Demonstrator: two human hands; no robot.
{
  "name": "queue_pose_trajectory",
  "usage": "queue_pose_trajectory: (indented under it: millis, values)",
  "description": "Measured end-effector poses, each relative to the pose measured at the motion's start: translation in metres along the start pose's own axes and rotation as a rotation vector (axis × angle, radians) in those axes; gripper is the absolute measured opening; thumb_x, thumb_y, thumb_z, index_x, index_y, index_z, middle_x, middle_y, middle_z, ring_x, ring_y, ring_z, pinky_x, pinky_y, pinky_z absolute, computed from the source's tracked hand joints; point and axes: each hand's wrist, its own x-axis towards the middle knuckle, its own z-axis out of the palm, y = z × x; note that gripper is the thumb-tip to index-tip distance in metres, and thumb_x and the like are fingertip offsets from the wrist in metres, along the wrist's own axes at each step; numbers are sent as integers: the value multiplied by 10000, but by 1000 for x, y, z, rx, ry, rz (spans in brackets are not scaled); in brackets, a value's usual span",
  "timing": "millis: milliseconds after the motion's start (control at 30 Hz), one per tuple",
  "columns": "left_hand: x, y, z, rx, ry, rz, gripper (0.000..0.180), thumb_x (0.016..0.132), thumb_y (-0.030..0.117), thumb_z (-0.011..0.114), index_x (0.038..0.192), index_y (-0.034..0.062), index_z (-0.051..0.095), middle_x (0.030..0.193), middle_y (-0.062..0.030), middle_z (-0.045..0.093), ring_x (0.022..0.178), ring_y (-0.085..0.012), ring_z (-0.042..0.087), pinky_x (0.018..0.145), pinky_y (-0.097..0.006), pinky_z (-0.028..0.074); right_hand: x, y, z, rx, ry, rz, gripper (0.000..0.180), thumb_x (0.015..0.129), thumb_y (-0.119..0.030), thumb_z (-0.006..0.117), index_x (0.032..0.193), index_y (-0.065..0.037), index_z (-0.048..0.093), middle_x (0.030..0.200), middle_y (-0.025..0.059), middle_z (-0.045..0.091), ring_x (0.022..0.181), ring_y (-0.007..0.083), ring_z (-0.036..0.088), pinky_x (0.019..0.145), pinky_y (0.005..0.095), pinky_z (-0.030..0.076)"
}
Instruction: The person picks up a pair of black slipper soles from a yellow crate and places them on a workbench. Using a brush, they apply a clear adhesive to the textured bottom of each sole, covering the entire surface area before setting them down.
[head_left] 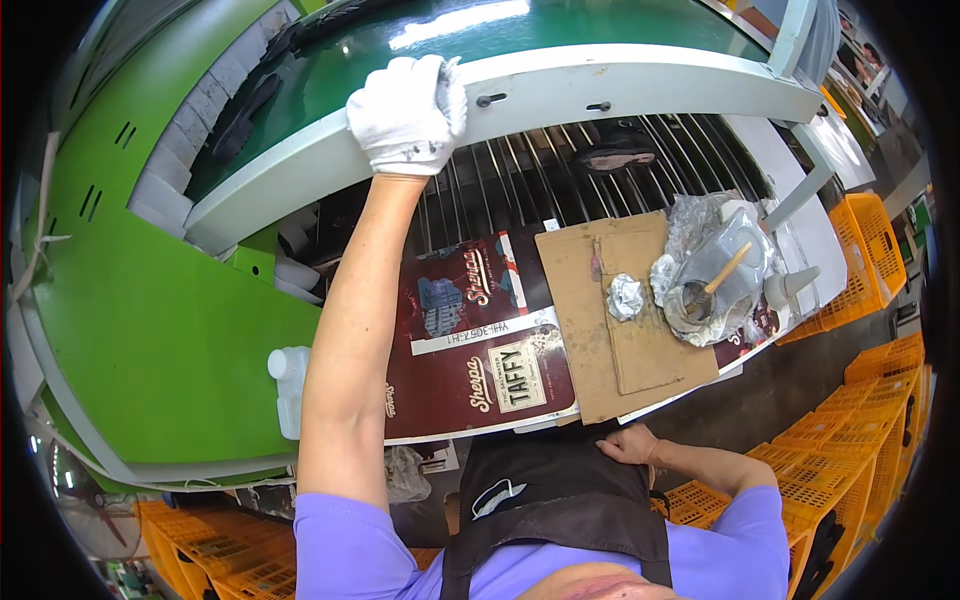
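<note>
My left hand (408,115), in a white knit glove with dark stains, is closed over the pale metal rail (550,100) edging a green conveyor belt (600,35). My bare right hand (630,444) rests low against my dark apron (560,475), near the bench's front edge. Its fingers are curled, and whatever they may hold is hidden. Beyond the rail, a dark shoe part (245,120) lies on the belt at left. Another dark shoe piece (615,158) sits on the metal rollers (500,180) beneath the rail.
Cardboard (580,350) covers part of the bench, bearing a crumpled foil ball (625,297). A brush (728,268) stands in a plastic-wrapped pot (690,310) beside a small squeeze bottle (790,287). A white jug (290,390) is left. Orange crates (840,430) line the right.
</note>
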Motion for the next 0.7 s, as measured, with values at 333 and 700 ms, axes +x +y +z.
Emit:
queue_pose_trajectory:
  millis: [333, 700]
  values:
    - [1, -1, -1, -6, 17, 28, 99, 787, 251, 604, 826, 169, 642, 748, -35, 594, 651, -237, 575, 565, -364, 447, 2, 3, 3, 15, -15, -6, 489, 888, -434, 471, 593, -67, 602, 578, 161, 581, 580, 355, 590, 590, 444, 478]
    - [0, -2, 6, -7, 54, 36, 158, 737, 292, 629, 839, 172, 645, 753, -17, 593, 667, -219, 573, 569, -359, 432, 1, 4, 5, -2, 15, -4, 484, 882, -430, 477, 585, -70, 606, 569, 157, 582, 567, 351, 590, 580, 442, 480]
